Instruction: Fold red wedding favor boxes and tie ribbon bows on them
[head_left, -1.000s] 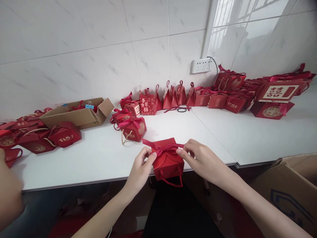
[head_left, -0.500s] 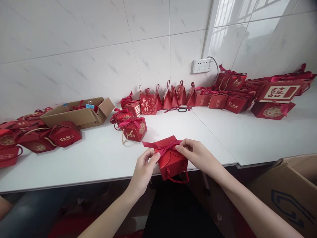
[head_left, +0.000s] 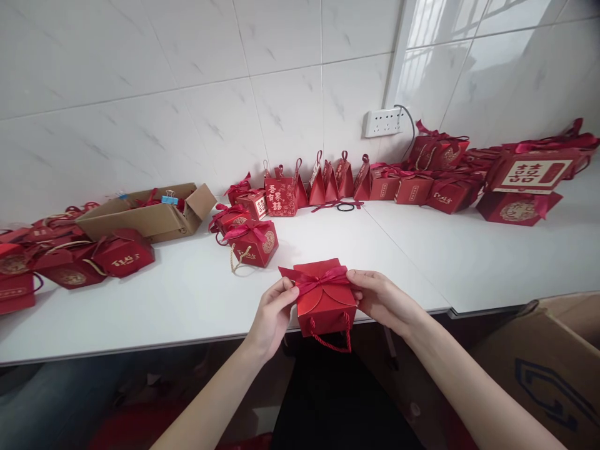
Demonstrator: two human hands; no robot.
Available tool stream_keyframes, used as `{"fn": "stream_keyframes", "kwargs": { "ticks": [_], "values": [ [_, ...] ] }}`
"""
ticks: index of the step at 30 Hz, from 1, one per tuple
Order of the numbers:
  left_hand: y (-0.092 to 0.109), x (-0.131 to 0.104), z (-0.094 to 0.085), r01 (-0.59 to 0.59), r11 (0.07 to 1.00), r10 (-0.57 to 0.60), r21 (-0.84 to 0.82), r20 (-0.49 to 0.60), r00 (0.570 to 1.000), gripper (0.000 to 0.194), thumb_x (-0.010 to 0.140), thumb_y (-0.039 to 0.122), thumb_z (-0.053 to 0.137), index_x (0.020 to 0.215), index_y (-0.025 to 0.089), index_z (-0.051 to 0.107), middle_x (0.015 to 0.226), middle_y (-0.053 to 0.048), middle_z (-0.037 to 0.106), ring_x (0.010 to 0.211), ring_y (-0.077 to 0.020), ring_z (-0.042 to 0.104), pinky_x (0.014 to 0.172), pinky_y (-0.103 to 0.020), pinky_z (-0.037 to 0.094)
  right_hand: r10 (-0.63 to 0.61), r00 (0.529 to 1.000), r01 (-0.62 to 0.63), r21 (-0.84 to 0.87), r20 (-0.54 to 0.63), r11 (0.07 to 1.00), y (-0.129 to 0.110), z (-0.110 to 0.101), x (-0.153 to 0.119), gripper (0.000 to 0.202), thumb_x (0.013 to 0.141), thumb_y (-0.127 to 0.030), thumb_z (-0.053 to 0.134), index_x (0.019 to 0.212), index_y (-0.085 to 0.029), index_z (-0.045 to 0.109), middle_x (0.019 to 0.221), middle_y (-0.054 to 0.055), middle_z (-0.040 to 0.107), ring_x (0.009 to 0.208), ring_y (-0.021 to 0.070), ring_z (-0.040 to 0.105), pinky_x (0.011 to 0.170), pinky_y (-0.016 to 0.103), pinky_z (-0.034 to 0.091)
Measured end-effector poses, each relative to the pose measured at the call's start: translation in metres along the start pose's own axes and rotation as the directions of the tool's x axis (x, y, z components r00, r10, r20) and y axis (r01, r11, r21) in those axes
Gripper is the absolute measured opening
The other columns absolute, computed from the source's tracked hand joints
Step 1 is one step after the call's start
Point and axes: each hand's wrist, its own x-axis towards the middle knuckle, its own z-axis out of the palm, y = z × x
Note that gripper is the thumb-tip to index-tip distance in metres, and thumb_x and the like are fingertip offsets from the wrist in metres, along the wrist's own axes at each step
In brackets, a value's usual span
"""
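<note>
A red gift box (head_left: 328,319) with a twisted red cord handle (head_left: 330,344) sits at the table's front edge, between my two hands. Across its top runs a crimson ribbon (head_left: 323,279), tied in a bow. My left hand (head_left: 274,312) pinches the ribbon's left side between thumb and fingers, close to the box's left edge. On the opposite side, my right hand (head_left: 382,297) is closed on the ribbon's right end, its lower fingers partly hidden behind the box's right side.
Just beyond stands a finished-looking red box with gold cord (head_left: 253,244). An open cardboard tray (head_left: 154,228) is at the left among more red boxes (head_left: 124,253). Triangular boxes (head_left: 344,178) line the wall. A large carton (head_left: 529,362) stands at the lower right.
The gift box has turned to face me more squarely. My right hand has moved outward to the right along the ribbon; my left hand has shifted slightly.
</note>
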Motion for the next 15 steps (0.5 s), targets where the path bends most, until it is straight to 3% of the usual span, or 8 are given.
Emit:
{"fn": "stream_keyframes", "kwargs": {
  "ticks": [7, 15],
  "values": [
    [-0.0014, 0.0033, -0.0018, 0.009, 1.000, -0.009, 0.008, 0.001, 1.000, 0.034, 0.065, 0.031, 0.072, 0.056, 0.017, 0.041, 0.058, 0.005, 0.043, 0.055, -0.0080, 0.037, 0.055, -0.022, 0.029, 0.008, 1.000, -0.008, 0.095, 0.001, 0.995, 0.0051, -0.0041, -0.0009, 0.036, 0.066, -0.042, 0.073, 0.058, -0.017, 0.049, 0.057, -0.005, 0.035, 0.054, 0.0091, 0.033, 0.054, 0.024, 0.031],
    [-0.0018, 0.0084, -0.0044, -0.015, 0.999, 0.013, 0.032, 0.048, 0.999, 0.034, 0.066, 0.032, 0.070, 0.056, 0.017, 0.041, 0.057, 0.004, 0.041, 0.054, -0.0079, 0.036, 0.054, -0.022, 0.028, -0.003, 1.000, 0.003, 0.060, 0.006, 0.998, 0.0064, -0.0039, 0.0010, 0.032, 0.071, -0.043, 0.066, 0.064, -0.019, 0.047, 0.058, -0.005, 0.028, 0.054, 0.0092, 0.027, 0.053, 0.024, 0.031]
  ]
}}
